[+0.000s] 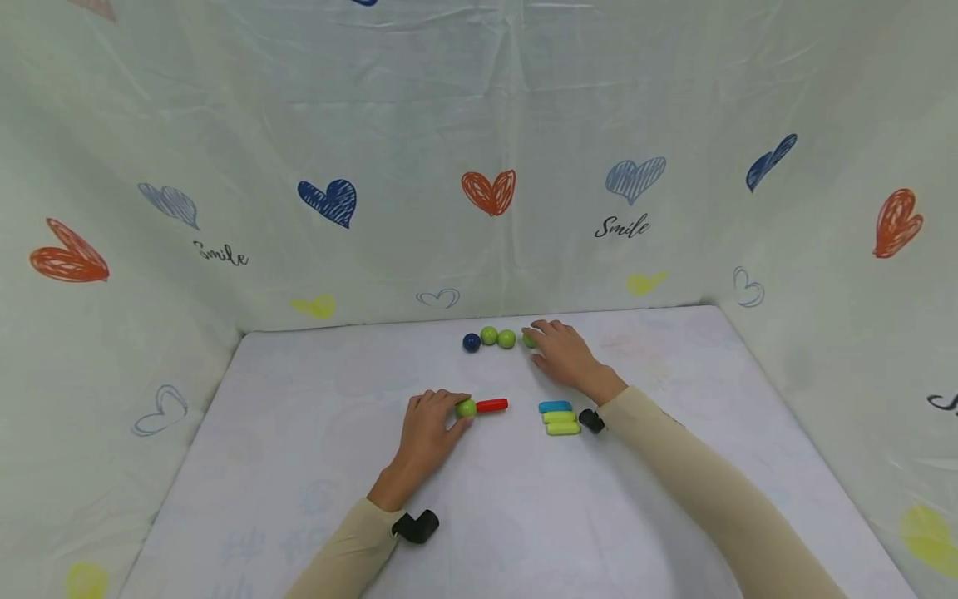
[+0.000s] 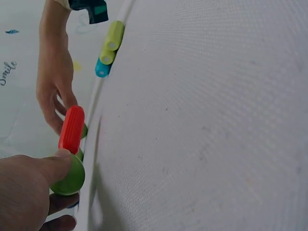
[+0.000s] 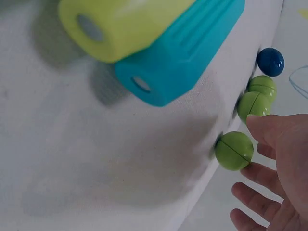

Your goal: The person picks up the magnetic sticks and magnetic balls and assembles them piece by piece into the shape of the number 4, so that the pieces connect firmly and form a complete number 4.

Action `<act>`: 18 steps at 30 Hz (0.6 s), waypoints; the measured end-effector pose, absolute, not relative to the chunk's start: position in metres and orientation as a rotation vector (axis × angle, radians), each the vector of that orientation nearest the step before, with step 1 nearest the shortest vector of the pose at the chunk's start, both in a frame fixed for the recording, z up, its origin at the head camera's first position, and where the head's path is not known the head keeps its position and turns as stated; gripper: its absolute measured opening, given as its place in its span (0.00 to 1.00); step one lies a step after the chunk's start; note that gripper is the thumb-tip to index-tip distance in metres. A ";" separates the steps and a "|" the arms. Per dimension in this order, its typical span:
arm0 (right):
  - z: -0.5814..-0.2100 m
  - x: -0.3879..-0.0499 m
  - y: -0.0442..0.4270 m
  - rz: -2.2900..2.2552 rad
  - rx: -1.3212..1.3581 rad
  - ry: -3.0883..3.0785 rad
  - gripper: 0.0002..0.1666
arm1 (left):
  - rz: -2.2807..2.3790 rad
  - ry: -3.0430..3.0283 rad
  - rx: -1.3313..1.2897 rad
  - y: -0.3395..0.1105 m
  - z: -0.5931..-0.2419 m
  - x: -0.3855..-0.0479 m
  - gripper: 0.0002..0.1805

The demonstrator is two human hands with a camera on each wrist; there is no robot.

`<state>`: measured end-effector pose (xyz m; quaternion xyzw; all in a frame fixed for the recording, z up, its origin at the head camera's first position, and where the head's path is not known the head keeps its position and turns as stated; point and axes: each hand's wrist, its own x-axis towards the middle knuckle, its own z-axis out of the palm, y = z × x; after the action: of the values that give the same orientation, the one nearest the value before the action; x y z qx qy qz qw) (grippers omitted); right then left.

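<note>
- Your left hand [image 1: 430, 428] pinches a green ball [image 1: 466, 408] between thumb and fingers; the red stick [image 1: 491, 405] touches its right side.
- Your right hand [image 1: 565, 353], beyond and right of the red stick, has its fingers spread loosely about the end ball [image 3: 233, 150], not gripping it.
- Two more green balls [image 1: 506, 339] and a navy ball [image 1: 471, 342] sit beyond the red stick; the blue stick [image 1: 555, 407] and two yellow sticks [image 1: 559, 418] lie right of it.
- A fingertip nudge could roll the end ball across the tabletop [image 1: 509, 516]; your thumb might also knock its neighbour.
- If you twist your left hand, the red stick may come away.
- You can read "Smile" [image 1: 622, 226] on the cloth backdrop [image 1: 404, 125]; no brand is readable.
</note>
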<state>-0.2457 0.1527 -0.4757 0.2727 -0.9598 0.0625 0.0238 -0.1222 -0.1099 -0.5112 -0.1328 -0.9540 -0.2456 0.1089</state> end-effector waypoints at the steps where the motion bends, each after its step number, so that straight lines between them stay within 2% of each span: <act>1: -0.476 -0.247 0.152 0.182 0.845 -2.968 0.30 | -0.727 -2.802 -0.392 -0.110 -0.511 -0.123 0.20; 11: -0.477 -0.251 0.151 0.137 0.772 -3.012 0.19 | -0.743 -2.807 -0.384 -0.109 -0.511 -0.124 0.20; 18: -0.475 -0.233 0.152 0.225 0.830 -2.986 0.18 | -0.722 -2.806 -0.369 -0.111 -0.511 -0.125 0.20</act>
<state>-0.2333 0.1516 -0.4754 0.2671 -0.9608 0.0725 0.0173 -0.1247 -0.1115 -0.5112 -0.1256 -0.9548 -0.2457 0.1100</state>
